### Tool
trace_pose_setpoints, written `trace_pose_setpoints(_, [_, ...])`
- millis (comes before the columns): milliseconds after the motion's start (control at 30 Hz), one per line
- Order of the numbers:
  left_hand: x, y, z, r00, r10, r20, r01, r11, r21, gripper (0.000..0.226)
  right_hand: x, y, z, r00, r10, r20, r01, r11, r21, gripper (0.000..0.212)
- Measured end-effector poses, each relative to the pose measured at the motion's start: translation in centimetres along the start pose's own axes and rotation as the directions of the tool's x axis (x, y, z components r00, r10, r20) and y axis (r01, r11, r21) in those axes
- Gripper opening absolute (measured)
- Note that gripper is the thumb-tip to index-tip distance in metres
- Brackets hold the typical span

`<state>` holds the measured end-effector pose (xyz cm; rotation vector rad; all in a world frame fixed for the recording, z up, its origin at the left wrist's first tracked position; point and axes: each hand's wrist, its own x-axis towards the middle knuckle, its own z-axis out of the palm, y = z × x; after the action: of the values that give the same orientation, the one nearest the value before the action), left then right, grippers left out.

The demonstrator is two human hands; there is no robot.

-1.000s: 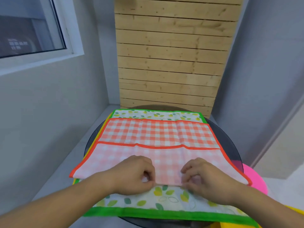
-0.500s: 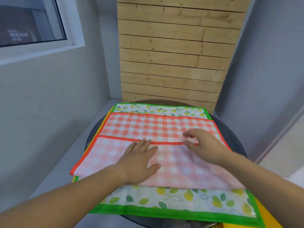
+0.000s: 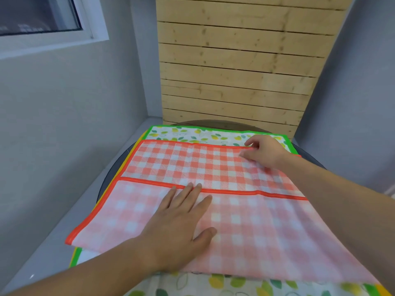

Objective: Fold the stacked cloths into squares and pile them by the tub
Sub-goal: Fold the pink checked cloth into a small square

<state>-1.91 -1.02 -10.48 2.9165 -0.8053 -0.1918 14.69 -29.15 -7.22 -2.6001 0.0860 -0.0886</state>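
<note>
The left hand is pressing flat on the checked cloth's near fold; the right hand is pinching its far-right edge.

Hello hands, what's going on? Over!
Left hand flat on checked cloth. Right hand at its far edge. One fold in. Nothing blocking.

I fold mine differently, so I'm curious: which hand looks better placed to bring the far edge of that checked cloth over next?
Probably the right hand: its fingers sit at the checked cloth's far edge. The left hand lies flat on the folded flap.
</note>
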Motion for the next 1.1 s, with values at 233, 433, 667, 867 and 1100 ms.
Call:
trace_pose_setpoints(233, [0.0, 0.2, -0.3, 0.999, -0.008, 0.034, 0.008, 1.000, -0.001, 0.076, -0.5, -1.8, -1.8, 0.991, -0.117, -0.064, 0.119, 0.992, 0.035, 0.021])
trace_pose_setpoints(433, [-0.3, 0.6, -0.7, 1.000, -0.006, -0.028, 0.008, 0.997, 0.076, 0.074, -5.4, -4.7, -5.8, 0.964, -0.233, -0.130, 0.242, 0.969, 0.052, 0.010])
trace_pose_setpoints(667, [-1.9, 2.2, -2.8, 0.990, 0.063, -0.127, -0.031, 0.971, 0.236, 0.063, -11.7, -7.2, -11.2, 0.928, -0.277, -0.250, 0.293, 0.956, 0.029, 0.007])
trace_pose_setpoints(867, [-3.5, 3.3, -4.8, 0.815, 0.280, -0.507, -0.178, 0.954, 0.241, 0.041, -18.4, -7.7, -12.6, 0.933, -0.353, -0.066, 0.339, 0.926, -0.164, 0.007])
trace_pose_setpoints(1100, [-5.5, 4.2, -7.9, 0.758, 0.332, -0.561, -0.206, 0.938, 0.277, 0.071, -24.6, -5.4, -7.7, 0.919, -0.368, 0.140, 0.389, 0.902, -0.185, 0.005])
